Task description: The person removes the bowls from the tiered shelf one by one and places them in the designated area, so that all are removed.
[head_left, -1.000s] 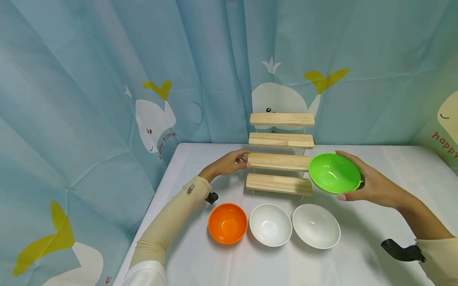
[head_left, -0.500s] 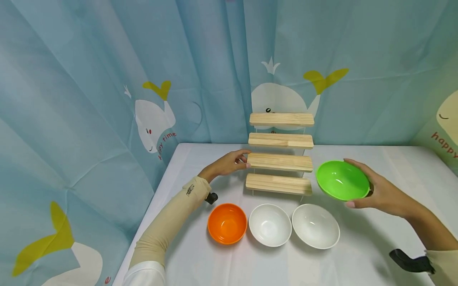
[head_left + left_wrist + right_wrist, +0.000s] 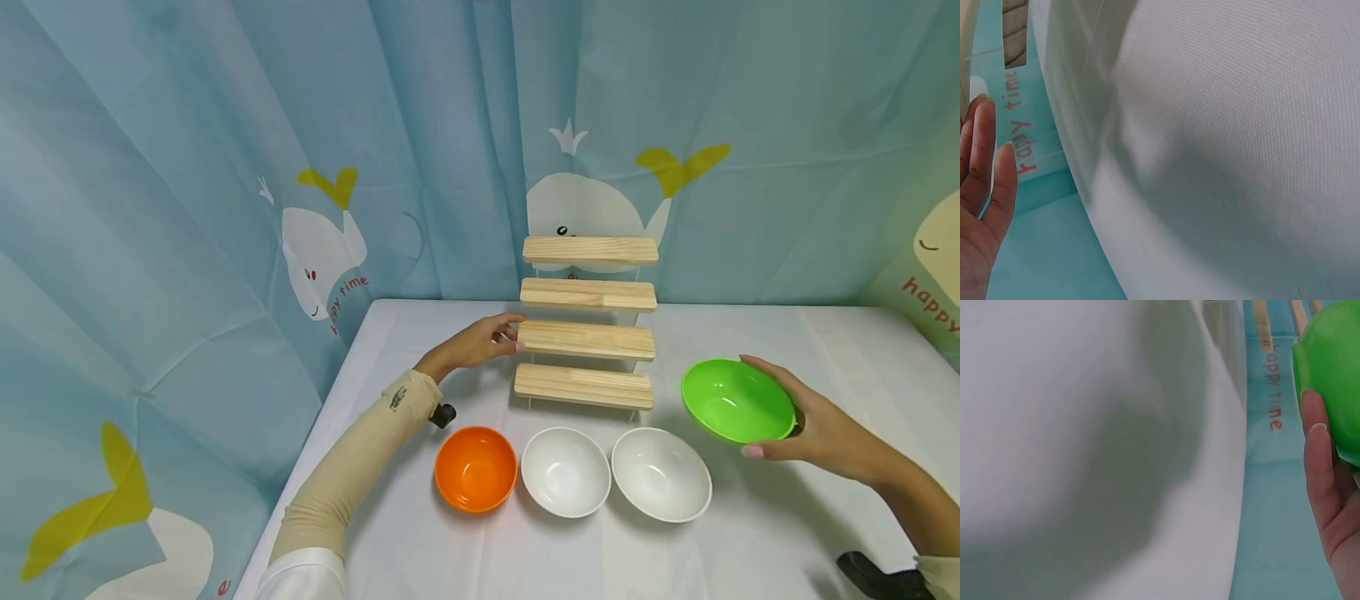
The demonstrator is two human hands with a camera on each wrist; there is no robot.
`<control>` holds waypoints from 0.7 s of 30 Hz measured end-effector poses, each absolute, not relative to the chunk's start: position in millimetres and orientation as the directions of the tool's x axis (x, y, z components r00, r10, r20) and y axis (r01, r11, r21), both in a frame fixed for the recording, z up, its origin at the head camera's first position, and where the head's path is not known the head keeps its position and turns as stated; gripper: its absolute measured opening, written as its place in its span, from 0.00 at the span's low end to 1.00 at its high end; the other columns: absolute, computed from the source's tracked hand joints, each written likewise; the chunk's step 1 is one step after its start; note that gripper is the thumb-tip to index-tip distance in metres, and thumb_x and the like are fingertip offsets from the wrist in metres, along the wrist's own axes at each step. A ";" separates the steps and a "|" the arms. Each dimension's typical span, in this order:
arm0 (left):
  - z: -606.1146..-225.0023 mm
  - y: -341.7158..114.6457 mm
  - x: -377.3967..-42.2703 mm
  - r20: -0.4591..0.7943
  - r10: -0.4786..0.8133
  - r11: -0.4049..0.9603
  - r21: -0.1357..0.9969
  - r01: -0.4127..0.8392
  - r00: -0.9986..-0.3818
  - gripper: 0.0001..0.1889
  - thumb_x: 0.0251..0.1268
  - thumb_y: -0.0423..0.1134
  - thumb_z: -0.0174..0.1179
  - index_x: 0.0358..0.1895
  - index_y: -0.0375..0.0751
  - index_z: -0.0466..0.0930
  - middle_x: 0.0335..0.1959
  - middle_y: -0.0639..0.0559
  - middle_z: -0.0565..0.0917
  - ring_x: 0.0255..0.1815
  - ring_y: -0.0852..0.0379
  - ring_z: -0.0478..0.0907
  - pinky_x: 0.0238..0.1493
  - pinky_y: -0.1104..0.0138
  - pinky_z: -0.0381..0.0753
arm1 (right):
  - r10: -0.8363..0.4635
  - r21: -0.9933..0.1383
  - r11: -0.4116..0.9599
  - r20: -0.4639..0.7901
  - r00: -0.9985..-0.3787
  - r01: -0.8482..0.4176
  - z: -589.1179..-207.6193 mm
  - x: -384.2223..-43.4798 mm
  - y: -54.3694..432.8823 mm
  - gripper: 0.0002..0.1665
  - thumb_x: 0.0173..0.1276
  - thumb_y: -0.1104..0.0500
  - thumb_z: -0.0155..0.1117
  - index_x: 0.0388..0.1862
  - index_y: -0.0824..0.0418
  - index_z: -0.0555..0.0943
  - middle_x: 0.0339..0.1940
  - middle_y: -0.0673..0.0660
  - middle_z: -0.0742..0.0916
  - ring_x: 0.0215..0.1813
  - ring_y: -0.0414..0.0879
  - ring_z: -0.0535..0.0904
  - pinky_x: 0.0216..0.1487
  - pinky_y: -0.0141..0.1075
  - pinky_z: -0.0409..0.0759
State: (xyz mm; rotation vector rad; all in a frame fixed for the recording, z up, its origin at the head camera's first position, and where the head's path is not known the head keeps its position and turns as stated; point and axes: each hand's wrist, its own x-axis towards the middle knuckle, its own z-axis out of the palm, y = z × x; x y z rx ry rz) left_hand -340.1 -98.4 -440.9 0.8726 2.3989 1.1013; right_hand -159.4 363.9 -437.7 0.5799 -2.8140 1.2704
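A green bowl (image 3: 738, 401) is held off the table by my right hand (image 3: 821, 425), thumb at its near rim and fingers on the far side. In the right wrist view the bowl's outside (image 3: 1338, 378) shows above the fingers. My left hand (image 3: 480, 340) holds the left end of a stepped wooden rack (image 3: 587, 340) at its third board from the top, index finger at the back edge and thumb at the front. The left wrist view shows that hand (image 3: 985, 194) beside a sliver of wood. The rack's boards hold nothing.
In front of the rack, an orange bowl (image 3: 476, 469), a white bowl (image 3: 566, 472) and another white bowl (image 3: 662, 475) stand in a row on the white table (image 3: 570, 562). A blue whale-print curtain (image 3: 450, 150) hangs behind and at the left.
My right hand has carried the green bowl away from the rack, rightward and nearer to me. The left hand stays at the rack; the row of bowls has not moved.
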 end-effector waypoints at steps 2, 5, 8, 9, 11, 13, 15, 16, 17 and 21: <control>-440.6 -98.5 -339.7 -0.066 0.664 0.506 0.773 0.383 -0.745 0.32 0.75 0.46 0.59 0.77 0.44 0.62 0.57 0.45 0.79 0.58 0.50 0.77 0.58 0.62 0.78 | -0.328 -0.717 0.615 0.146 -0.933 -0.328 -438.8 -156.1 366.4 0.69 0.50 0.69 0.79 0.84 0.50 0.48 0.62 0.32 0.66 0.51 0.27 0.69 0.37 0.27 0.78; -439.8 -98.7 -339.0 -0.066 0.663 0.509 0.770 0.384 -0.746 0.32 0.75 0.47 0.59 0.77 0.45 0.62 0.57 0.45 0.80 0.58 0.50 0.77 0.58 0.62 0.78 | -0.313 -0.711 0.630 0.135 -0.940 -0.312 -441.2 -151.0 370.0 0.69 0.50 0.68 0.79 0.84 0.50 0.48 0.61 0.32 0.66 0.50 0.26 0.69 0.36 0.27 0.78; -439.3 -98.9 -338.7 -0.063 0.662 0.511 0.766 0.389 -0.747 0.32 0.75 0.47 0.59 0.77 0.45 0.62 0.57 0.45 0.80 0.58 0.50 0.77 0.58 0.62 0.78 | -0.305 -0.706 0.639 0.132 -0.943 -0.306 -445.1 -147.0 373.7 0.69 0.50 0.67 0.80 0.84 0.51 0.48 0.60 0.33 0.67 0.50 0.27 0.70 0.36 0.27 0.77; -439.2 -99.1 -338.6 -0.062 0.661 0.511 0.766 0.389 -0.747 0.32 0.75 0.47 0.59 0.77 0.45 0.62 0.57 0.45 0.80 0.58 0.50 0.77 0.58 0.62 0.78 | -0.305 -0.706 0.640 0.130 -0.943 -0.304 -446.6 -145.8 374.9 0.69 0.50 0.67 0.80 0.84 0.51 0.48 0.60 0.33 0.68 0.49 0.27 0.70 0.36 0.27 0.77; -439.3 -99.4 -338.4 -0.062 0.660 0.510 0.769 0.386 -0.748 0.32 0.75 0.47 0.59 0.77 0.45 0.62 0.58 0.45 0.80 0.58 0.50 0.77 0.58 0.61 0.78 | -0.308 -0.705 0.642 0.123 -0.943 -0.301 -449.8 -143.5 377.5 0.69 0.50 0.68 0.79 0.84 0.50 0.48 0.60 0.33 0.68 0.49 0.27 0.70 0.36 0.27 0.77; -439.7 -99.3 -338.5 -0.064 0.661 0.506 0.774 0.381 -0.748 0.32 0.75 0.47 0.59 0.77 0.46 0.62 0.57 0.45 0.80 0.58 0.50 0.77 0.59 0.61 0.78 | -0.310 -0.706 0.643 0.113 -0.944 -0.296 -453.0 -141.4 380.0 0.69 0.50 0.68 0.79 0.84 0.50 0.48 0.59 0.32 0.68 0.49 0.26 0.71 0.36 0.27 0.77; -440.1 -99.2 -338.5 -0.064 0.660 0.503 0.778 0.377 -0.748 0.32 0.75 0.47 0.60 0.77 0.46 0.62 0.57 0.45 0.80 0.58 0.50 0.77 0.59 0.61 0.78 | -0.316 -0.709 0.644 0.098 -0.944 -0.289 -455.7 -139.4 382.5 0.69 0.51 0.68 0.79 0.84 0.49 0.47 0.60 0.31 0.68 0.50 0.26 0.70 0.36 0.27 0.77; -440.3 -99.2 -338.6 -0.064 0.660 0.501 0.780 0.375 -0.748 0.32 0.74 0.47 0.60 0.77 0.46 0.62 0.57 0.45 0.80 0.58 0.50 0.77 0.59 0.61 0.78 | -0.317 -0.707 0.646 0.095 -0.944 -0.288 -457.0 -138.4 383.6 0.69 0.51 0.68 0.79 0.84 0.49 0.47 0.59 0.31 0.68 0.50 0.26 0.70 0.36 0.27 0.77; -440.5 -99.0 -338.6 -0.064 0.661 0.500 0.781 0.375 -0.748 0.32 0.74 0.47 0.60 0.77 0.46 0.62 0.57 0.45 0.80 0.58 0.50 0.77 0.59 0.61 0.78 | -0.319 -0.707 0.646 0.092 -0.943 -0.287 -458.2 -137.3 384.8 0.69 0.51 0.68 0.79 0.84 0.50 0.48 0.59 0.31 0.68 0.50 0.25 0.70 0.36 0.27 0.77; -440.7 -98.9 -338.1 -0.062 0.661 0.499 0.781 0.376 -0.748 0.32 0.75 0.46 0.59 0.77 0.46 0.62 0.57 0.45 0.80 0.58 0.50 0.77 0.59 0.61 0.78 | -0.325 -0.706 0.649 0.079 -0.942 -0.283 -462.6 -132.6 388.7 0.67 0.52 0.68 0.77 0.84 0.51 0.47 0.58 0.31 0.69 0.50 0.25 0.70 0.36 0.27 0.76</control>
